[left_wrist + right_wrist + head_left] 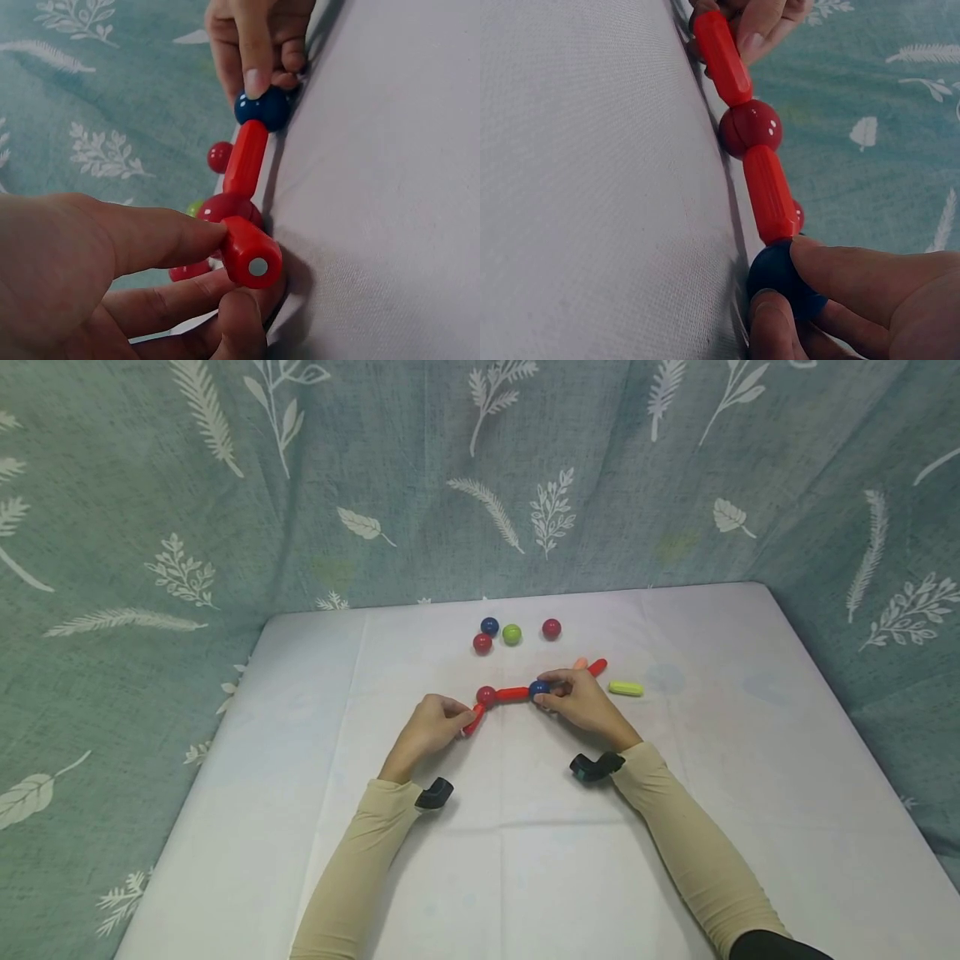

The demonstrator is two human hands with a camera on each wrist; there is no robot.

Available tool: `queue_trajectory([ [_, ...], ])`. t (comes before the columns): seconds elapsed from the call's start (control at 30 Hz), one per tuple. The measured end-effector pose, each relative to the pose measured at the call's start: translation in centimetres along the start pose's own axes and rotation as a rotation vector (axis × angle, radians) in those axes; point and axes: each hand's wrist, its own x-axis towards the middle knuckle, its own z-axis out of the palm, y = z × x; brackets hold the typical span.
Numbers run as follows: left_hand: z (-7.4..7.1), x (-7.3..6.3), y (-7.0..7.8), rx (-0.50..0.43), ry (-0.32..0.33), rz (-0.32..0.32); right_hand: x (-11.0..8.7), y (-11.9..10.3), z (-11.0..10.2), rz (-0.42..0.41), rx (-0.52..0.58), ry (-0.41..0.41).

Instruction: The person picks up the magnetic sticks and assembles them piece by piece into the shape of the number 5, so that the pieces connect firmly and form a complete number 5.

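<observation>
My left hand point(431, 724) pinches a red magnetic rod point(253, 253), whose near end shows a silver disc. Its other end meets a red ball point(751, 129). From that ball a second red rod point(513, 694) runs rightward to a blue ball point(780, 276), so the pieces form one bent chain. The blue ball is held between the thumb and fingers of my right hand point(583, 700). In the left wrist view, a fingertip of that hand lies on top of the blue ball point(261, 110).
Behind the chain lie another blue ball point(490, 626), a green ball point(512, 634) and two more red balls point(482, 644). A loose red rod point(597, 667), a partly hidden peach piece point(581, 663) and a yellow-green rod point(626, 689) lie by the right hand on the white cloth.
</observation>
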Motion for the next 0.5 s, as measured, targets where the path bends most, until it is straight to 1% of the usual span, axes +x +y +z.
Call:
queue_trajectory([
  [0.23,0.31,-0.15,0.31,0.009,0.01,0.009,0.1,0.14,0.04,0.007,-0.004,0.005],
  [0.43,0.78,-0.25,0.66,0.037,0.009,0.056,0.17,0.23,0.1,0.005,-0.016,0.007],
  [0.5,0.95,-0.22,0.74,0.041,0.016,0.061,0.15,0.28,0.07,0.005,-0.018,0.007],
])
